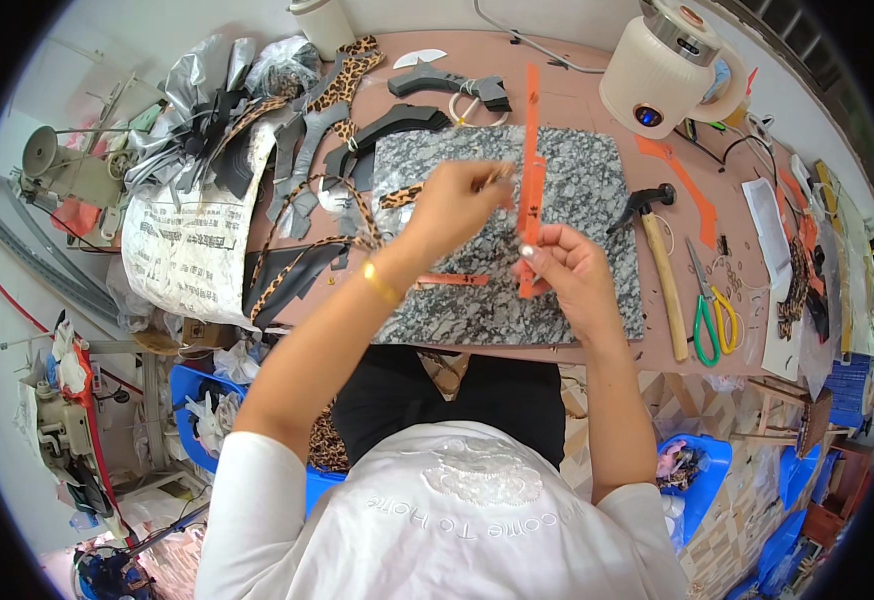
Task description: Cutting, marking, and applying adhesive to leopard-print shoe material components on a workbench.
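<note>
Upright over a speckled grey stone slab [597, 310] stands a long, narrow orange pattern strip [530, 190]. My right hand [572, 272] pinches it near its lower end between thumb and fingers. Just left of the strip, my left hand [457, 208] has its fingers drawn together; their tips are blurred, so what they hold, if anything, does not show. Beneath my left forearm a smaller orange strip [462, 280] lies flat on the slab. A short leopard-print piece [399, 197] rests on the slab's left part, beside my left hand.
A claw hammer [665, 290], green-handled scissors [704, 315] and yellow-handled snips [725, 315] lie right of the slab. Behind them stands a cream electric kettle [657, 75]. Black, grey and leopard-print pieces [312, 140] are heaped at left, near a sewing machine [77, 150].
</note>
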Tool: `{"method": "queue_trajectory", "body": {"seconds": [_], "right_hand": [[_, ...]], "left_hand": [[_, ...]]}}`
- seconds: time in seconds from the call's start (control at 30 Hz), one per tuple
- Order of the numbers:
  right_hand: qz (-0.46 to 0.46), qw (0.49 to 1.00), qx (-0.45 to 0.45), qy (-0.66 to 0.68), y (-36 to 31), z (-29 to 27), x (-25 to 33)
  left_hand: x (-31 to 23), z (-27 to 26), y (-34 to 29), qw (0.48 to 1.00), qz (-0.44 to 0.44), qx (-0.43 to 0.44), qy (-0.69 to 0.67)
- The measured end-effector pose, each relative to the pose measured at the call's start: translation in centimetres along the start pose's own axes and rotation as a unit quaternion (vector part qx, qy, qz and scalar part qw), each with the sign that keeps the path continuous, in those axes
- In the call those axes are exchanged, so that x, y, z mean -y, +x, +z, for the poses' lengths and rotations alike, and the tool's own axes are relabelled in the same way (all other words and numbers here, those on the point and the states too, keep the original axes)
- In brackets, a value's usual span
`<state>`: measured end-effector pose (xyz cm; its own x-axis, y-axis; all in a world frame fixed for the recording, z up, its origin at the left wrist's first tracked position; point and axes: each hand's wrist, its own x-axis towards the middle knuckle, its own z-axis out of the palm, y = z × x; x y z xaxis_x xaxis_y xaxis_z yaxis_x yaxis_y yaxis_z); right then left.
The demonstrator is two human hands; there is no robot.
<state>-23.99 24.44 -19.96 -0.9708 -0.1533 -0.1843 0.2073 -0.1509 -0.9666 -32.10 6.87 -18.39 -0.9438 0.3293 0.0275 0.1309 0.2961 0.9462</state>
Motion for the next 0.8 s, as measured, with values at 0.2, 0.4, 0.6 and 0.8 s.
{"method": "queue_trajectory", "body": {"seconds": [0.2, 0.4, 0.6, 0.8], "right_hand": [[0.021, 0.999, -0.043, -0.012, -1.0, -1.5, -0.5], [0.05, 0.982, 0.054, -0.172, -1.8, -2.5, -0.2], [-0.015, 0.932, 0.13, -0.337, -1.6, -0.3, -2.1], [-0.294, 0.812, -0.051, -0.502, -1.0, 2.1, -2.0]], "left_hand": [[1.0, -3.5, 0.6, 0.998, 0.019, -0.029, 0.05], [2.9, -5.4, -7.4, 0.976, 0.016, -0.013, 0.219], [6.5, -2.9, -7.6, 0.954, 0.03, -0.057, 0.291], [3.9, -4.3, -8.6, 0.961, 0.078, -0.097, 0.248]]}}
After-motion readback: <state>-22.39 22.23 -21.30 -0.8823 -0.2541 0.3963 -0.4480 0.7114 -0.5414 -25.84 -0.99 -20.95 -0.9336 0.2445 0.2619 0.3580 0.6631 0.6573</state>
